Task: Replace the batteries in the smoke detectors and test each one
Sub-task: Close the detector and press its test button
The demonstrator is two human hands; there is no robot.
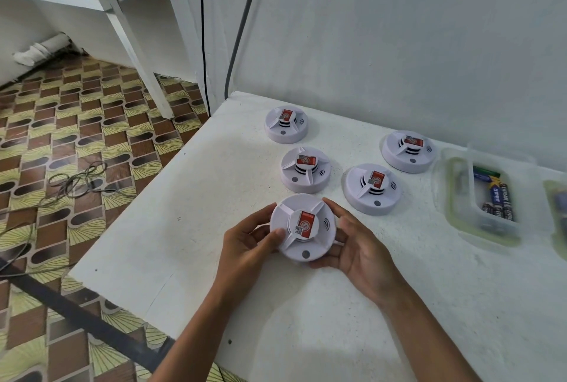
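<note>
over white table [352, 305], both hands, left [245, 246] and right [360, 246], grip smoke detector [302, 226]

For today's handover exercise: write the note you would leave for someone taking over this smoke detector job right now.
Left hand and right hand grip the nearest smoke detector by its rim, face up and closed.
Four other detectors sit closed on the white table, further back.
Batteries lie in a clear container to the right, against the wall.
Done: nothing visible; no detector is open.
Left: open each, swap batteries, test, starting with the held one.
</note>
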